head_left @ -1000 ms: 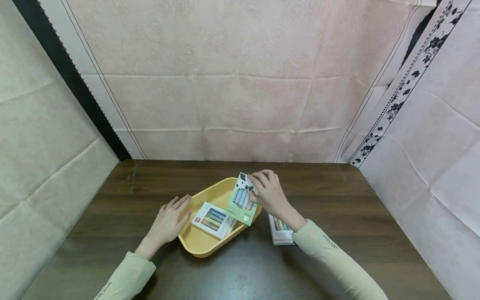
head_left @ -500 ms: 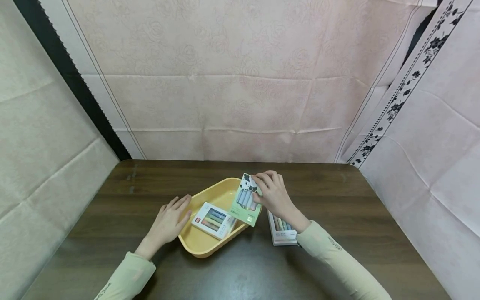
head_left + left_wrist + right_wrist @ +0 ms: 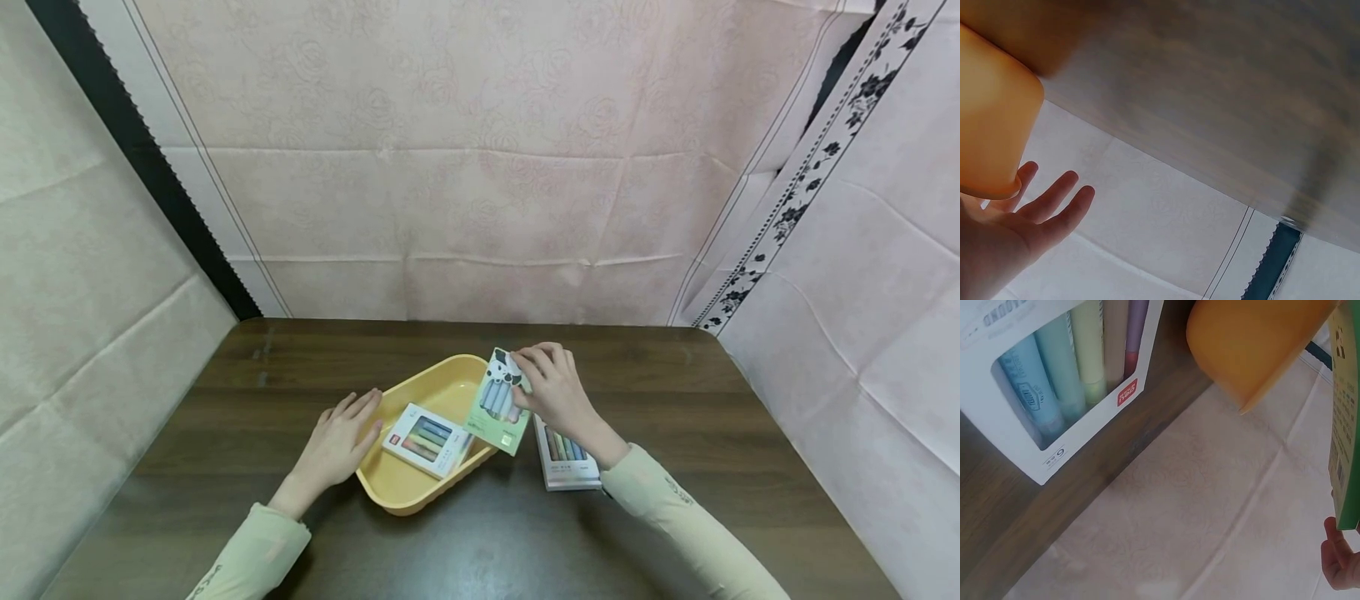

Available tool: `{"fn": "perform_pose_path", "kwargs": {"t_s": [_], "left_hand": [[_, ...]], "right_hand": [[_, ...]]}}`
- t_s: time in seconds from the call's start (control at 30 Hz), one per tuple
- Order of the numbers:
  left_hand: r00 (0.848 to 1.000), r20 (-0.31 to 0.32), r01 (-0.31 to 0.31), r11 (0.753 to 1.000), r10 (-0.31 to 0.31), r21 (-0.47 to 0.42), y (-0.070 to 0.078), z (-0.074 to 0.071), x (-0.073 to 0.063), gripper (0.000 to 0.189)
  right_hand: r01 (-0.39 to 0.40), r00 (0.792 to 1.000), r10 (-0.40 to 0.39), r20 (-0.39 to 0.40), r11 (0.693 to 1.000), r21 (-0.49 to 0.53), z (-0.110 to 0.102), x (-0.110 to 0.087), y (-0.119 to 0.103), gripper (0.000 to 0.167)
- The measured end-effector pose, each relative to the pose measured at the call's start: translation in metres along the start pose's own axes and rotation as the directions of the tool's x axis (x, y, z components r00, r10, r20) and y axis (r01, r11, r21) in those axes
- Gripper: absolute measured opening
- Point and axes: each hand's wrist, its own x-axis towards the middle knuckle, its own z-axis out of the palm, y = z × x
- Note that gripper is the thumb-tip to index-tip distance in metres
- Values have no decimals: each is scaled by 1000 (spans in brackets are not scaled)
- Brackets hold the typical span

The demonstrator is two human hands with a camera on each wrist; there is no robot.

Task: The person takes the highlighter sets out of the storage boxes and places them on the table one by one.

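Observation:
My right hand [image 3: 555, 387] pinches a green marker box [image 3: 498, 404] by its right edge, holding it tilted over the right end of a yellow tray [image 3: 397, 500]. That box shows edge-on in the right wrist view, with fingertips [image 3: 1338, 556] at its end. My left hand [image 3: 336, 442] rests on the tray's left rim, fingers spread and fairly straight; the left wrist view shows the fingers reaching past the tray wall [image 3: 997, 112]. Inside the tray lies a white marker box [image 3: 426, 442] with a window. Another white windowed marker box [image 3: 567, 467] lies on the table under my right forearm, partly hidden.
The dark wooden table [image 3: 675, 500] carries the tray and boxes. Pale patterned cloth [image 3: 480, 208] hangs behind the far edge and at both sides. In the right wrist view, the white box of pastel markers [image 3: 1066, 369] is close to the camera.
My right hand has moved a little to the right with the green marker box, uncovering more of the tray and of the white box on the table. My left hand has stayed put.

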Motion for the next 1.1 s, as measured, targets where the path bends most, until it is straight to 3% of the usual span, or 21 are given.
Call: {"fn": "perform_pose_path", "kwargs": {"t_s": [1.1], "left_hand": [[1000, 13, 3, 1000, -3, 10, 0, 0, 0, 48]], "right_hand": [[-40, 999, 40, 23, 999, 1, -16, -17, 9, 41]]}}
